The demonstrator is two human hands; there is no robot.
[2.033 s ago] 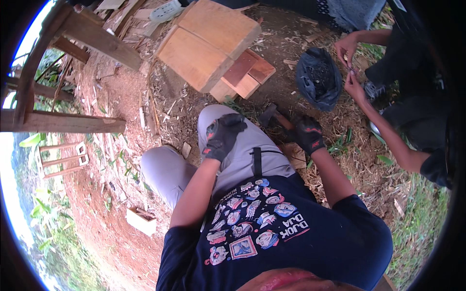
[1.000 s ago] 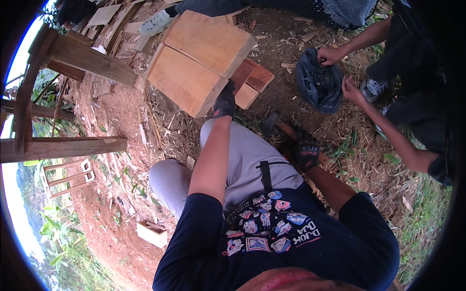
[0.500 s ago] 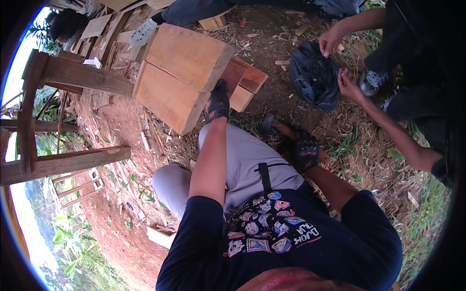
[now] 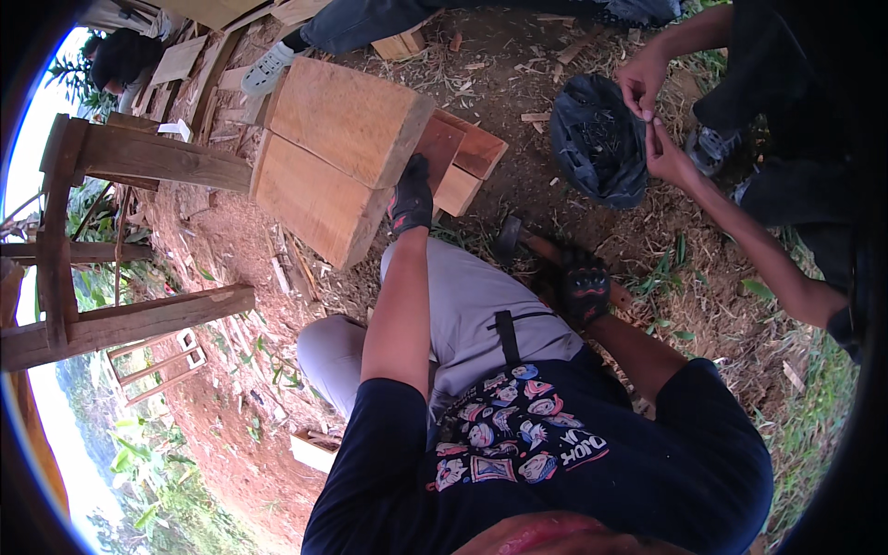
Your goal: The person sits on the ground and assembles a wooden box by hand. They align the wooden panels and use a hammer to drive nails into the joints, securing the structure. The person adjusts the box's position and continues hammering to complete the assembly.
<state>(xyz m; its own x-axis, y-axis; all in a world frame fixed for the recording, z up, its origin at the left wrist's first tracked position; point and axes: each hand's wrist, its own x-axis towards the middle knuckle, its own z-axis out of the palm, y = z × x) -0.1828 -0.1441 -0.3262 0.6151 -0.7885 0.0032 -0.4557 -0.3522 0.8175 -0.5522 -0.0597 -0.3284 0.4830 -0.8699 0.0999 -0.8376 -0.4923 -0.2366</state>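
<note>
My left hand (image 4: 410, 196), in a black glove, is at the right edge of two thick wooden boards (image 4: 344, 120) lying side by side. Its fingers are closed against the reddish board (image 4: 438, 148) beside them; the fingertips are dark and partly hidden. Smaller light wood pieces (image 4: 460, 190) adjoin that board. Low beside my right thigh, my right hand (image 4: 585, 282), also gloved, is wrapped round the wooden handle of a hammer. The dark hammer head (image 4: 507, 238) points toward the boards, close to the ground.
At the right, another person's hands (image 4: 652, 120) meet above a black bag (image 4: 601, 143) holding small thin pieces. A person's leg and light clog (image 4: 268, 71) are beyond the boards. Dark timber framing (image 4: 148, 153) stands left. Wood scraps litter the dirt.
The other person's two hands have come together above the bag. The view has shifted slightly; my hands keep nearly the same places on the board and the hammer.
</note>
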